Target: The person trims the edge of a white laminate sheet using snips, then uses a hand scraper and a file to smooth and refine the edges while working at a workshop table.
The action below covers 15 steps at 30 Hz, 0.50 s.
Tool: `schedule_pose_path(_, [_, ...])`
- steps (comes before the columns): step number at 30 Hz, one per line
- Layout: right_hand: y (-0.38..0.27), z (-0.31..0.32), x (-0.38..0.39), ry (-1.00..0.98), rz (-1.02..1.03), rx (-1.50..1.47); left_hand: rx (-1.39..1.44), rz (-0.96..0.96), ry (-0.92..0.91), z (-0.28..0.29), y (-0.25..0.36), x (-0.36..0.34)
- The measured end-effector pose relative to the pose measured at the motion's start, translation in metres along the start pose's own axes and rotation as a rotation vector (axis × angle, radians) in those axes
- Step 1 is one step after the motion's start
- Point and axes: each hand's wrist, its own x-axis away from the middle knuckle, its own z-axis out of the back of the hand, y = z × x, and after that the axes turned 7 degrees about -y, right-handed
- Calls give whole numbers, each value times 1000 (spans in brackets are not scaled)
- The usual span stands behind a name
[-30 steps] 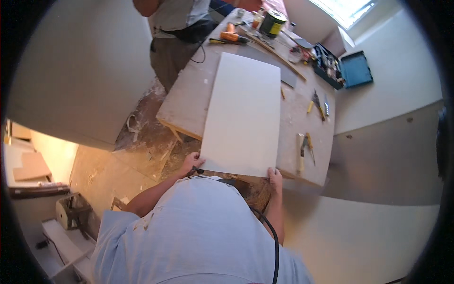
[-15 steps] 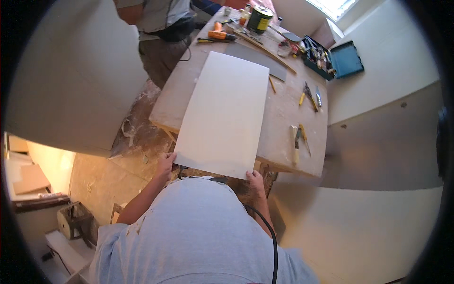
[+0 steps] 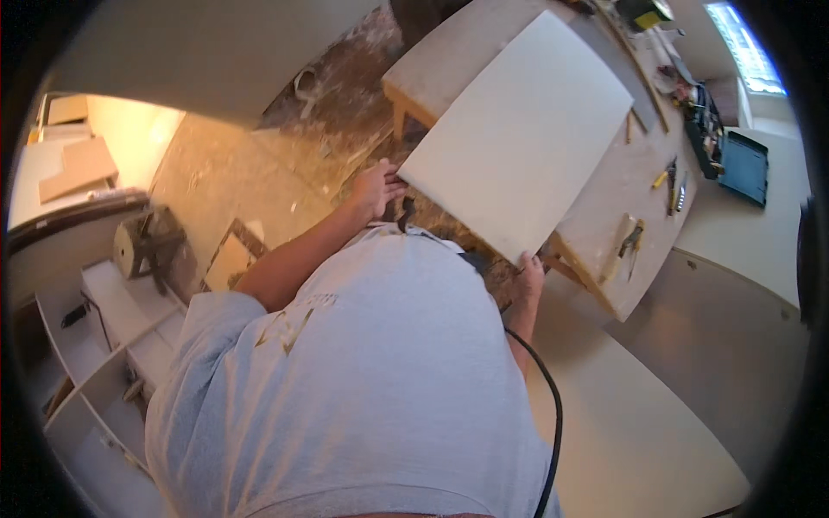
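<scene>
A large pale rectangular panel [image 3: 522, 129] lies over the worktable [image 3: 639, 224], its near end sticking out past the table's edge toward my belly. By the panel's near left corner is my left hand [image 3: 376, 190], its fingers stretched out and the tips at the edge. My right hand [image 3: 528, 278] grips the near right corner, thumb on top and the other fingers hidden below. A dark cable [image 3: 553, 406] runs down beside my right arm.
Pliers [image 3: 672, 184], a knife [image 3: 681, 192] and a brush-like tool [image 3: 618, 246] lie right of the panel. An open teal toolbox [image 3: 743, 168] stands at the far right. White cabinet carcasses [image 3: 104, 380] and a reel-like object [image 3: 142, 242] sit at left.
The view has swung left, so table and panel appear farther right. My left hand's fingers have straightened at the corner; my right hand keeps its hold. The person across the table is mostly out of view.
</scene>
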Motion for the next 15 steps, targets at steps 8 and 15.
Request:
schedule_pose_path(8, [-8, -10, 8, 54, -81, -169, 101, 137, -5, -7, 15, 23])
schedule_pose_path(15, [-37, -8, 13, 192, -121, 206, 136, 181, -83, -5, 15, 19])
